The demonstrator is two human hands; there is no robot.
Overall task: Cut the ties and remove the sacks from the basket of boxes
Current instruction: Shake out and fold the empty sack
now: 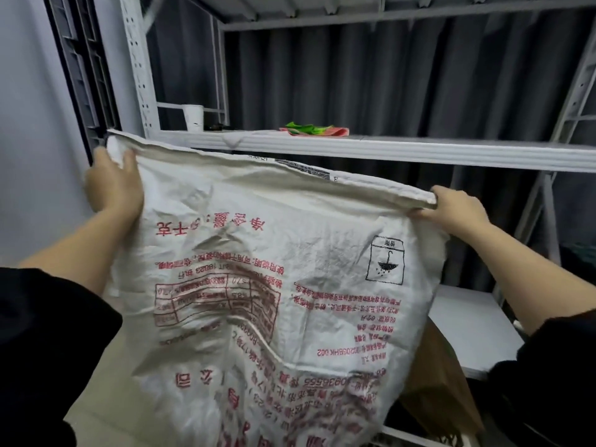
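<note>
- A white woven sack is held up spread flat in front of the metal shelf rack, its red printing seen upside down.
- The sack's upper left corner is gripped by the left hand, which is closed on the fabric with the thumb laid over the front face and the fingers hidden behind.
- The upper right corner is pinched by the right hand, the fingers curled over the rolled top hem.
- The top hem runs slanted, higher at the left hand and lower at the right; at its left end it reaches the front lip of the rack's middle shelf, though touching cannot be told.
- The sack's lower part hangs crumpled and runs out of view at the bottom edge.
- A black umbrella mark in a box is printed near the sack's right edge, below the right hand.
- On the middle shelf, behind the sack's top hem, a white cup stands at the left end and a green and pink cloth lies further right, well apart from the cup.
- Open room is seen above that shelf and beneath it, backed by a dark curtain.
- A brown cardboard flap shows past the sack's lower right edge, below the rack's lower white shelf board.
</note>
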